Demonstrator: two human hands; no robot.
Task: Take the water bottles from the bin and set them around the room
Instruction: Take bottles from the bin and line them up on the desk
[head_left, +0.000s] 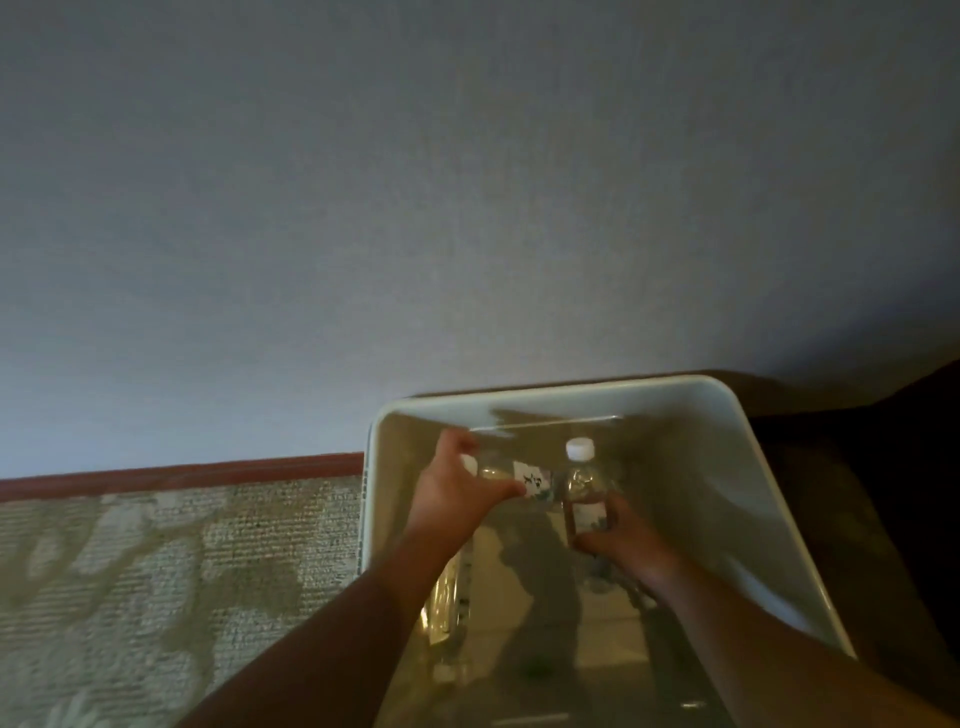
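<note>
A pale plastic bin (561, 395) stands against the wall, with both my hands inside it. My left hand (457, 493) grips a clear water bottle (519, 475) that lies sideways, its white label showing past my fingers. My right hand (618, 540) is closed around the lower body of a second clear bottle (582, 483), held upright with its white cap on top. A third clear bottle (447, 597) lies along the bin's left wall, partly hidden under my left forearm.
A plain grey wall fills the upper view. A red-brown baseboard (182, 475) runs along patterned beige carpet (156, 571) to the left of the bin. Dark furniture (857, 493) sits under and to the right of the bin.
</note>
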